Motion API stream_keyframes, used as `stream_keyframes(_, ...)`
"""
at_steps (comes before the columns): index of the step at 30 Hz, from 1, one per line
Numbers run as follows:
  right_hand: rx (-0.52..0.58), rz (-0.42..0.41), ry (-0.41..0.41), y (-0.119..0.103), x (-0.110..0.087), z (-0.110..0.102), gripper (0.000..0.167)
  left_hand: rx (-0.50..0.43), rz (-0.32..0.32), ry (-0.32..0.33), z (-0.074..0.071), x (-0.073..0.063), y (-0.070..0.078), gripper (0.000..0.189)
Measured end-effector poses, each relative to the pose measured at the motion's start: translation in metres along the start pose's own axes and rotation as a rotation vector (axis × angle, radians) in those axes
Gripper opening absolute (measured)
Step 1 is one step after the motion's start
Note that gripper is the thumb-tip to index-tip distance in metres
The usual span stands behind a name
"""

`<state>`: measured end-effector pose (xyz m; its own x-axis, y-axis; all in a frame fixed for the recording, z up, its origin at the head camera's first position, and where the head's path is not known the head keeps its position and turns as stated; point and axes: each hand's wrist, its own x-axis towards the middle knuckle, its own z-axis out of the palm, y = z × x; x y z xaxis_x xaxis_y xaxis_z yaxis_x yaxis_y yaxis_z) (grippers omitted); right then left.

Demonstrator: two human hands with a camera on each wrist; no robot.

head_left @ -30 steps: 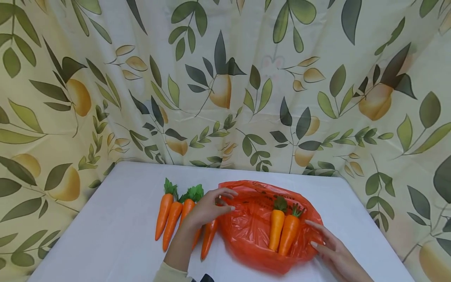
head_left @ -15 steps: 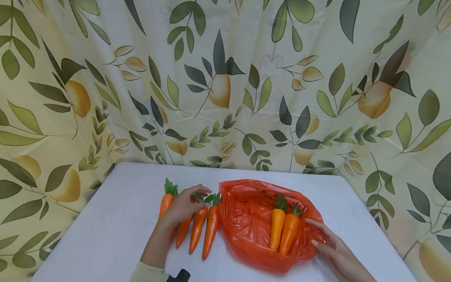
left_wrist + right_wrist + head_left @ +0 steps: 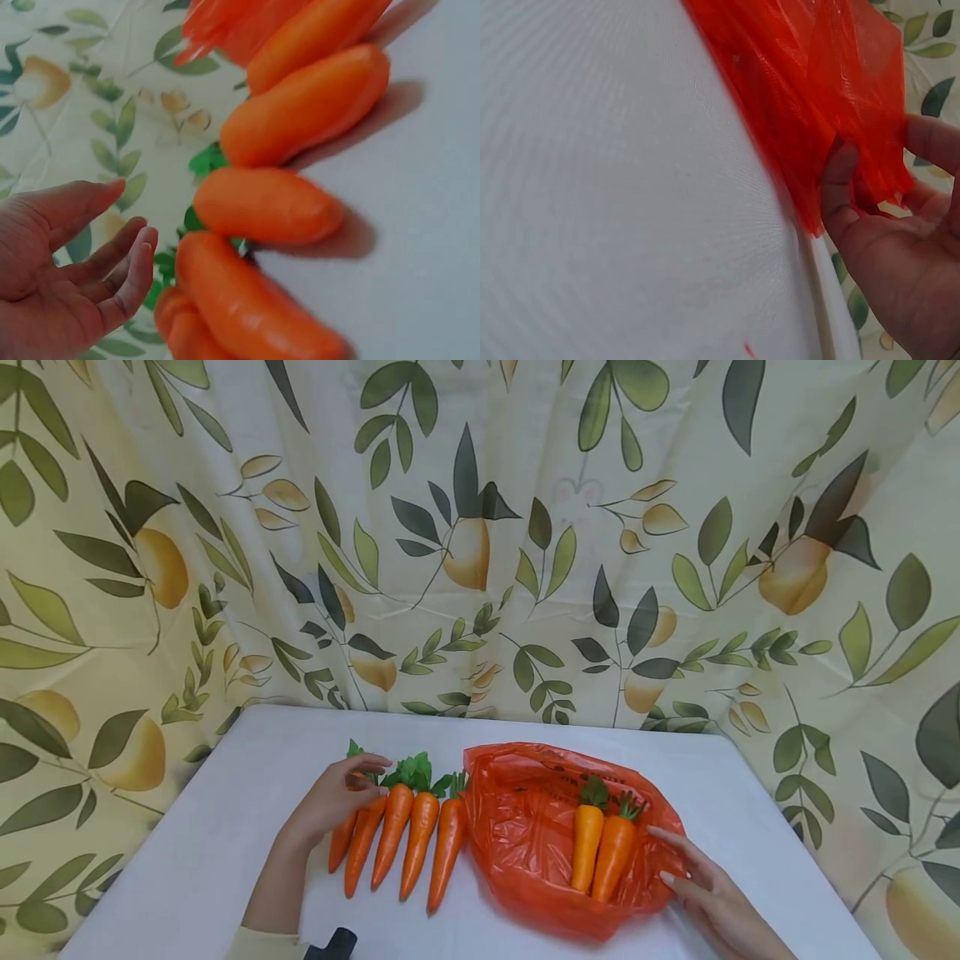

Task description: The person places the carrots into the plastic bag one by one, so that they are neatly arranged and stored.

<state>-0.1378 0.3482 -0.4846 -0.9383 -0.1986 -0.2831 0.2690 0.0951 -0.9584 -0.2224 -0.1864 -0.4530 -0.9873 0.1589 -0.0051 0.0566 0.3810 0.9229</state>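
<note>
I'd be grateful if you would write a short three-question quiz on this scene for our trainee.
1. How many carrots lie in the red bag?
2. True or false: the left hand is gripping a carrot.
3. Which hand holds the bag's edge?
A) the left
B) the right
C) neither

Key:
1. Two; the other five lie in a row on the white table.
2. False; the left wrist view shows nothing in its fingers.
3. B, the right hand.
</note>
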Motion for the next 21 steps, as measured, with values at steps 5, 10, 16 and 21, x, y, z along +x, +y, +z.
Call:
stream_keyframes(5,0.013,0.030,-0.004,0.000,0.000,-0.001,0.065,-0.013,-0.006,0.019,-0.015,-0.003,-0.009,0.035)
stream_keyframes(10,0.024,0.039,-0.030,0.001,0.001,-0.002,0.065,-0.035,-0.036,0.039,-0.029,-0.005,-0.020,0.039)
stream_keyframes(16,0.011,0.036,-0.047,0.001,0.001,-0.004,0.064,-0.075,-0.089,0.053,-0.042,-0.007,-0.034,0.043)
stream_keyframes(21,0.017,0.033,-0.047,0.000,0.001,-0.004,0.063,-0.082,-0.123,0.050,-0.050,-0.010,-0.045,0.045)
